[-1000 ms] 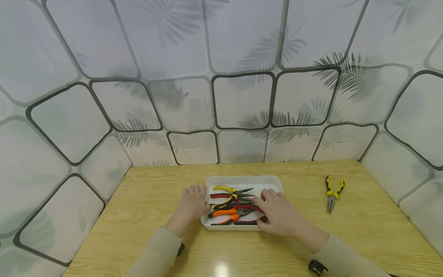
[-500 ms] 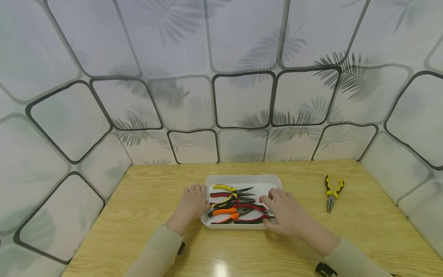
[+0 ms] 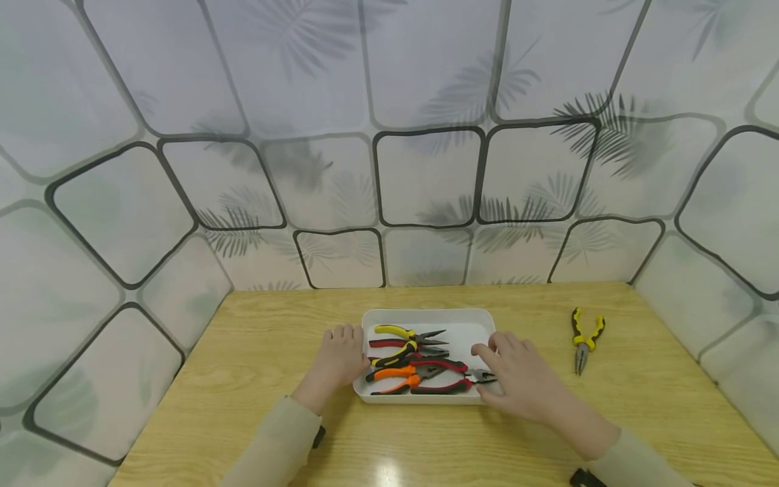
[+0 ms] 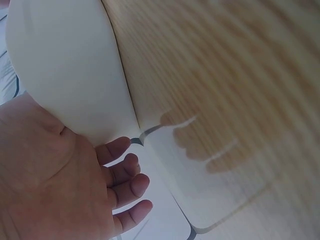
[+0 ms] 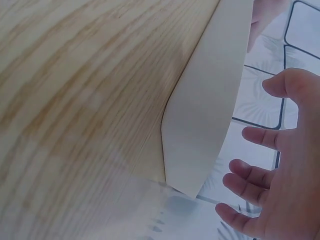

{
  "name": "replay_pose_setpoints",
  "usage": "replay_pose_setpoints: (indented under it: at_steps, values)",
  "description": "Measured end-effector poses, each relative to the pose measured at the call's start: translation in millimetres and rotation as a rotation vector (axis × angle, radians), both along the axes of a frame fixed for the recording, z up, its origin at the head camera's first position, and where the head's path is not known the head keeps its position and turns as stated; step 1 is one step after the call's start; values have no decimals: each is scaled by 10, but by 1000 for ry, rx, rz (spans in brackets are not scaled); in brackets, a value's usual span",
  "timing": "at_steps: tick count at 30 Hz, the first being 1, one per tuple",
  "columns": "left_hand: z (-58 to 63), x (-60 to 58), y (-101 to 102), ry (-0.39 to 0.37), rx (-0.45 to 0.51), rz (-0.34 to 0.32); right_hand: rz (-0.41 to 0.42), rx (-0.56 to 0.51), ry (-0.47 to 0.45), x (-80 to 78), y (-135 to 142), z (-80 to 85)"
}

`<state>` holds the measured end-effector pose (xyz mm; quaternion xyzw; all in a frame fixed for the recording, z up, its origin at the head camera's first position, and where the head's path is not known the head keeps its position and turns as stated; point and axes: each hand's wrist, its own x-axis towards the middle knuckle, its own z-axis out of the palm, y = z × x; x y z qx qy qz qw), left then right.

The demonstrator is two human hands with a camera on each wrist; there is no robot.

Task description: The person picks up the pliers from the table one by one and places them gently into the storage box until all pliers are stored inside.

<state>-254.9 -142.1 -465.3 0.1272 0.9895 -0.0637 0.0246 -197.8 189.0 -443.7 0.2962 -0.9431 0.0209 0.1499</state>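
My left hand [image 3: 342,353] lies at the left end of the white tray [image 3: 465,325], fingers lightly bent; I can't tell whether they grip its rim. Inside the tray are yellow-and-black long-nose pliers [image 3: 394,330], orange-and-black pliers [image 3: 391,373] and, reaching farther right, red-and-black pliers [image 3: 441,389]. My right hand [image 3: 526,375] is at the tray's right end, near those red-handled jaws, fingers spread and holding nothing. Farther right, spare yellow-and-black pliers [image 3: 583,346] lie on the wooden table [image 3: 639,379].
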Motion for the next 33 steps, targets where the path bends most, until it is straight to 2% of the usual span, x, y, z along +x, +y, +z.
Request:
replay_pose_setpoints:
  at_steps: [24, 33]
  values:
    - [34, 1, 4, -27, 11, 2, -86, -3, 26, 111, 270, 21]
    - [25, 10, 9, -25, 7, 4, -113, -9, -12, 155, 346, 5]
